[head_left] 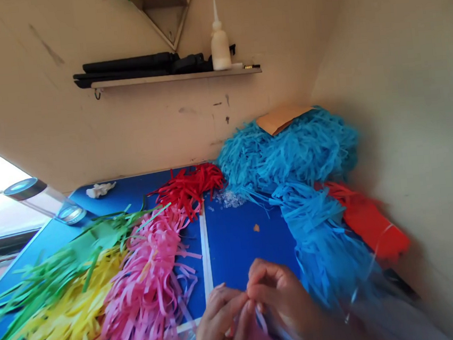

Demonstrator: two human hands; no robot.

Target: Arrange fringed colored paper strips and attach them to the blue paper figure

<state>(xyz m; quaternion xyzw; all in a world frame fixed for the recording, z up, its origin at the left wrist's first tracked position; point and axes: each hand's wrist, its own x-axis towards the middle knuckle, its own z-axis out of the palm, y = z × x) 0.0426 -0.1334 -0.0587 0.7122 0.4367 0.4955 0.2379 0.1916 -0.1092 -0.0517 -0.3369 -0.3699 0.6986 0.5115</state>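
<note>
Low in the middle of the head view, my left hand (224, 320) and my right hand (281, 295) meet at their fingertips. Both are closed in a pinch, and whatever lies between the fingertips is too small to make out. Pale pink-lilac material (259, 338) shows below and between the hands. Left of my left hand lies fringed pink paper (145, 284), with yellow (72, 318) and green (77, 248) fringed paper beyond it. Fringed blue paper (321, 235) lies to the right of my right hand.
Red fringe (191, 184) and a large light-blue pile (289, 150) with brown paper (281, 119) sit at the blue table's (246, 248) back. A clear jar (49, 200) stands at left, red paper (372, 225) at right. Above, a wall shelf (169, 78) holds a bottle (220, 47).
</note>
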